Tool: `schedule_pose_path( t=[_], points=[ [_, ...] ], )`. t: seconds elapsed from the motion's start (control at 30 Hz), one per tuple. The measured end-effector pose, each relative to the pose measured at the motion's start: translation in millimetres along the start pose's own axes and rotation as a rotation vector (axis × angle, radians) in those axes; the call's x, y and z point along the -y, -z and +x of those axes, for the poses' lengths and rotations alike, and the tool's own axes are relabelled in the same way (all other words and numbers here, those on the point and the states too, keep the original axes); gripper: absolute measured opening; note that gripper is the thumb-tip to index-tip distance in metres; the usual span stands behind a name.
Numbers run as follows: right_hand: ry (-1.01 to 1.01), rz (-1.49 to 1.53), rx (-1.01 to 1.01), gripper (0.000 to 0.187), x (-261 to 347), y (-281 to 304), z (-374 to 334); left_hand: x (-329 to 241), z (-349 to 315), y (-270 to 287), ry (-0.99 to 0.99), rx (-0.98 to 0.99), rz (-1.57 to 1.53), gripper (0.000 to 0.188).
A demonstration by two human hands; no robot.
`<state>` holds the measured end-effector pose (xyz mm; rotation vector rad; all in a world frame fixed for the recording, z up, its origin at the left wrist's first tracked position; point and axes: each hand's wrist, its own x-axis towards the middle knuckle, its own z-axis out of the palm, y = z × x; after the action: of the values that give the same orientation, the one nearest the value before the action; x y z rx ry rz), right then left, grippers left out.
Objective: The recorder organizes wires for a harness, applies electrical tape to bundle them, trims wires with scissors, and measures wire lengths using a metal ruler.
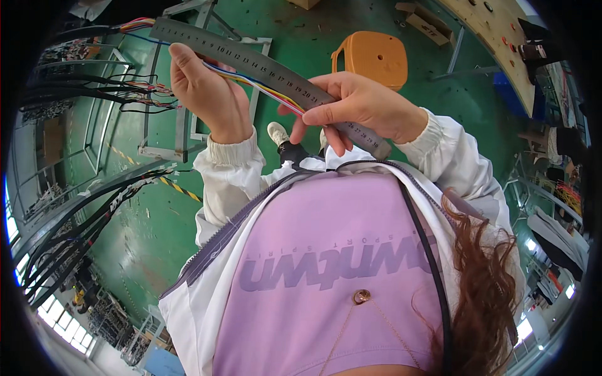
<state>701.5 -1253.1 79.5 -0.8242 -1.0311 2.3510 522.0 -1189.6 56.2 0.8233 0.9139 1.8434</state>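
Observation:
A long metal ruler [251, 61] slants across the view from upper left to lower right. Several coloured wires [266, 91], among them yellow, red, white and blue, run along its near edge. They come out of a black-sheathed cable [94, 31] beyond the ruler's left end. Near that end, my left hand [210, 94] is closed around the ruler and wires, with its fingers partly hidden. Toward the other end, my right hand [370, 106] pinches the ruler, and the wire tips lie under its thumb.
Black cable bundles [81, 94] with stripped ends hang from metal racks at the left. An orange plastic stool [376, 59] stands ahead on the green floor [295, 37]. At the upper right is a wooden board [495, 37], with a cardboard box [427, 24] nearby.

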Motion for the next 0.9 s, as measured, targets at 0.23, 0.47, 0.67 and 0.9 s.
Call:
schedule_pose_path(
  t=[0.23,0.47,0.67,0.9],
  points=[
    [0.0,-0.013,-0.044,0.025,0.0,-6.3,-9.8,-5.5,-9.1,-6.0,0.004,0.002,0.023,0.035],
    [0.005,-0.062,-0.083,0.025,-6.8,-5.9,-11.3,-6.5,-11.0,5.9,0.031,0.051,0.02,0.035],
    [0.017,-0.11,-0.147,0.02,-6.7,-11.3,-11.1,-5.7,-13.0,8.2,-0.027,0.023,0.041,0.036],
    [0.011,-0.181,-0.215,0.018,-7.1,-15.8,-15.4,-6.7,-16.8,6.9,0.0,-0.02,0.034,0.036]
  ],
)
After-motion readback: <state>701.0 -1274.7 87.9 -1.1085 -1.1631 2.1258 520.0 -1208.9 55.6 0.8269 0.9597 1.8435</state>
